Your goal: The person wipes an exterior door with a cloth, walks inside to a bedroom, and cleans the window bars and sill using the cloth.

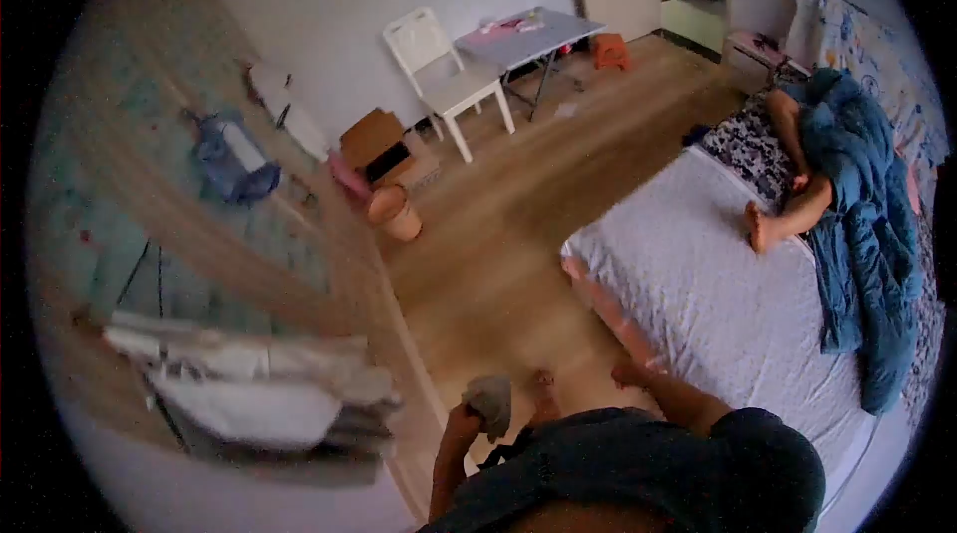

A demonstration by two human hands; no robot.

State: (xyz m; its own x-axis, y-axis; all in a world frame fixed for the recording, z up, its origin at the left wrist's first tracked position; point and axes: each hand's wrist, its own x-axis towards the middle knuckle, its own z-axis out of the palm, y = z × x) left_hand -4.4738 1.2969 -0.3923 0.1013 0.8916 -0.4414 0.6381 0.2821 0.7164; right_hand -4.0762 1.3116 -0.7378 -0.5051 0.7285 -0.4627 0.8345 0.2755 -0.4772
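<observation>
Low in the view, my left hand (461,426) is closed around a small grey-green cloth (488,405), which sticks up above the fingers. My right hand (636,375) hangs beside the near corner of the bed (698,274), with a pinkish edge under its white sheet. Nothing shows in that hand, but its fingers are small and blurred. Between the two hands, one of my bare feet (543,383) stands on the wooden floor (478,304).
Another person's bare leg (793,214) lies on the bed beside a blue-green quilt (862,224). Across the floor stand a white chair (444,74), a folding table (538,37) and an orange stool (610,52). A bin (395,214) and cardboard box (374,142) stand left, above blurred pale fabric (249,398).
</observation>
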